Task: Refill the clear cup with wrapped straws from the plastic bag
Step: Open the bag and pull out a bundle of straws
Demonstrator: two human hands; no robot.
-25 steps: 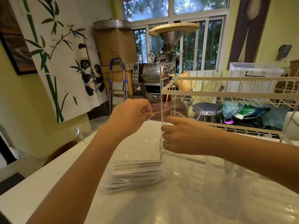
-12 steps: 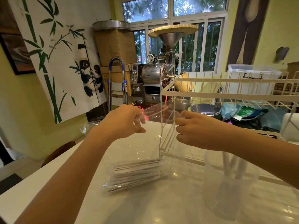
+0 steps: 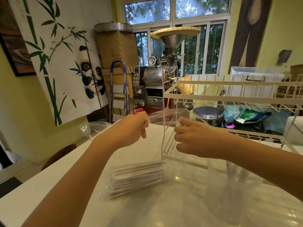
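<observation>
Both hands are raised above the white counter [image 3: 49, 182], each gripping the top edge of the plastic bag [image 3: 165, 117]. The left hand [image 3: 131, 130] has its fingers curled and pinches the left part of the bag's mouth. The right hand [image 3: 191, 140] has its fingers curled round the right part of the mouth. The film is stretched taut between the two hands. The bag hangs down to the counter. The wrapped straws [image 3: 137, 178] lie stacked flat in its bottom, near the middle of the counter, below and between the hands. The clear cup [image 3: 232, 190] stands on the counter toward the right edge, under the right forearm, with a few straws upright inside. A white wire rack [image 3: 229, 99] on a clear acrylic stand occupies the far right part of the counter, just behind the right hand.
</observation>
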